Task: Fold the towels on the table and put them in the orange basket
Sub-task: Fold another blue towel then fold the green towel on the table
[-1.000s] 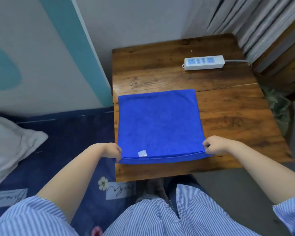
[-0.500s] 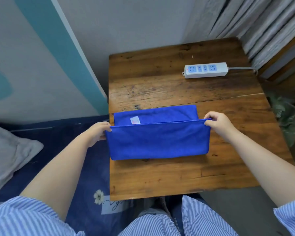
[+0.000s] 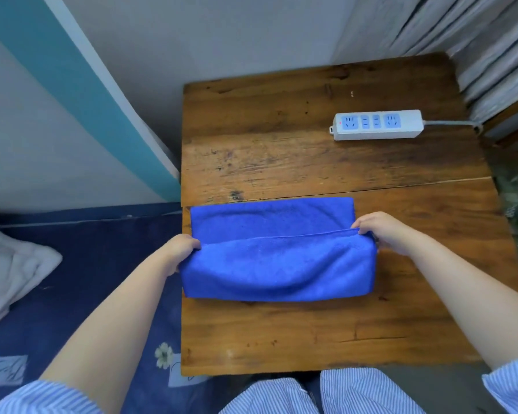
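STEP: folding blue towel (image 3: 277, 258) | my left hand (image 3: 180, 249), right hand (image 3: 380, 231) pinch its corners | NEXT: align edges, release

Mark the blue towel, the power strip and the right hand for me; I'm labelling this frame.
blue towel (image 3: 277, 264): head view, middle of the folded-over front layer.
power strip (image 3: 377, 125): head view, middle of its white top face.
right hand (image 3: 380, 231): head view, back of the hand pinching the towel's corner.
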Tool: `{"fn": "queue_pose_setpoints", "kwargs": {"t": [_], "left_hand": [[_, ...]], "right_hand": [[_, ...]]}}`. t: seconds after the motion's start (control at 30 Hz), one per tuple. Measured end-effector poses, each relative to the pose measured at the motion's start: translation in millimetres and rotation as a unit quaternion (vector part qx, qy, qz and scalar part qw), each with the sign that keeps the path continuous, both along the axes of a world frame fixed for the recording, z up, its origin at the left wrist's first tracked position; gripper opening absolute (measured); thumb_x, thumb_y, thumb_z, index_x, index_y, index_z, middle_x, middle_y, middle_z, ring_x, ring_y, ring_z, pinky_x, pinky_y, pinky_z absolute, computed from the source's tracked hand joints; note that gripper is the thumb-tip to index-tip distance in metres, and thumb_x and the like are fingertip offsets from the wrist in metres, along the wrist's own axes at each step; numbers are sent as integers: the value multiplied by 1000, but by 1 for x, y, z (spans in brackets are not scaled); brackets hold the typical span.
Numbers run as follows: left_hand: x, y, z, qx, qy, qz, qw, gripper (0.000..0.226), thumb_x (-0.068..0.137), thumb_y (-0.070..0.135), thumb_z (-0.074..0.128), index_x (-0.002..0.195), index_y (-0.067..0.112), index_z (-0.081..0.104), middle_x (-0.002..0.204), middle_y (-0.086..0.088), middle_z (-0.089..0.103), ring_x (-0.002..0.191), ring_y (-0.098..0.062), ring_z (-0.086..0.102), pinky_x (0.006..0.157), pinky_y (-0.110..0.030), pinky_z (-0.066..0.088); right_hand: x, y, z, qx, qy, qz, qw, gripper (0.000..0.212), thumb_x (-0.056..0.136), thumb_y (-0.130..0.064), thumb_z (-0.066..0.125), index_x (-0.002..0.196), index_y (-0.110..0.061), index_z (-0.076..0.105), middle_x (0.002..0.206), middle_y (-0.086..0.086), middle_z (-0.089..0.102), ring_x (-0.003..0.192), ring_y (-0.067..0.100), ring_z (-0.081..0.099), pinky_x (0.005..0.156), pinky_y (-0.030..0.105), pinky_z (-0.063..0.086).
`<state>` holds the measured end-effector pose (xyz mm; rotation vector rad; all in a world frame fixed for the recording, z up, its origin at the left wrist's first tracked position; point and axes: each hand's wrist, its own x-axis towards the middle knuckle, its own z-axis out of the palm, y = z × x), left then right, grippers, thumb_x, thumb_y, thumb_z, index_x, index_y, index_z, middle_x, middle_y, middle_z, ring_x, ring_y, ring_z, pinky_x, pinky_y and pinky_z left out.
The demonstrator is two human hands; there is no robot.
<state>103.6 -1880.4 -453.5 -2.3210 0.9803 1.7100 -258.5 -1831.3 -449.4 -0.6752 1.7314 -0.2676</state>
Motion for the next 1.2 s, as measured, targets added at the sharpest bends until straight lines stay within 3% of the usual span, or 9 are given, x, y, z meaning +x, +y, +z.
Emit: {"fn": "queue_pose_setpoints", "kwargs": {"t": [0.07,0.2,0.4,0.6,0.73,0.9,1.03,1.1,1.2], "left_hand": [[-3,-10,-3,-42,-21,2,999,24,87,5,44,65,14,40,66,-4,44,55,-18,39,48,-25,27],[-5,-31,-12,-131,-54,-15,990,23,86,7,44,65,16,39,67,-3,43,56,-16,37,48,-28,23],[-4,-38,-25,-178,-56,-21,982,24,88,8,44,67,17,40,71,1,45,64,-16,42,53,-26,30],[-8,-42,-30,-219,-70,8,973,28,89,5,40,66,21,39,71,5,44,64,-13,41,52,-23,30],[-10,-47,-37,-207,-105,-13,973,20,87,6,37,71,17,42,72,6,43,78,-20,43,54,-28,31],[-15,-49,-45,-204,-136,-25,969,24,86,7,35,65,18,32,69,4,38,59,-13,35,51,-27,25],[-18,-46,-46,-193,-158,-41,967,11,86,7,33,77,12,38,69,0,41,57,-15,36,51,-27,26],[-21,-47,-43,-184,-177,-56,965,5,87,8,34,87,9,39,77,-6,46,63,-22,41,52,-29,28],[-30,-47,-38,-180,-227,-72,954,18,89,9,38,106,3,42,102,-17,53,95,-35,49,71,-36,39]], "right_hand": [[2,-9,-2,-13,10,-18,1000,33,78,10,36,60,-11,54,48,1,43,50,18,34,44,16,28],[5,-29,-8,-58,22,-40,997,33,80,9,37,59,-13,51,56,6,39,49,17,34,31,7,28],[0,-42,-18,-86,51,-2,995,35,82,8,40,58,-15,48,54,5,39,50,17,35,28,9,29],[4,-51,-21,-135,89,31,986,33,82,5,43,59,-17,52,60,3,47,57,15,40,51,25,32],[10,-58,-25,-165,167,80,969,21,85,0,42,84,-2,63,82,10,57,80,20,47,54,22,31],[14,-58,-38,-168,219,75,958,20,86,-3,42,88,-3,62,93,21,64,87,29,53,66,28,31],[18,-52,-44,-167,292,124,933,21,86,-5,39,93,-2,59,97,20,63,90,35,55,67,34,40],[21,-50,-45,-169,345,178,906,22,86,-5,38,98,0,57,100,21,63,90,38,56,68,38,44],[22,-44,-45,-174,405,198,875,25,88,-8,43,109,1,54,110,23,58,102,39,51,79,42,41]]}}
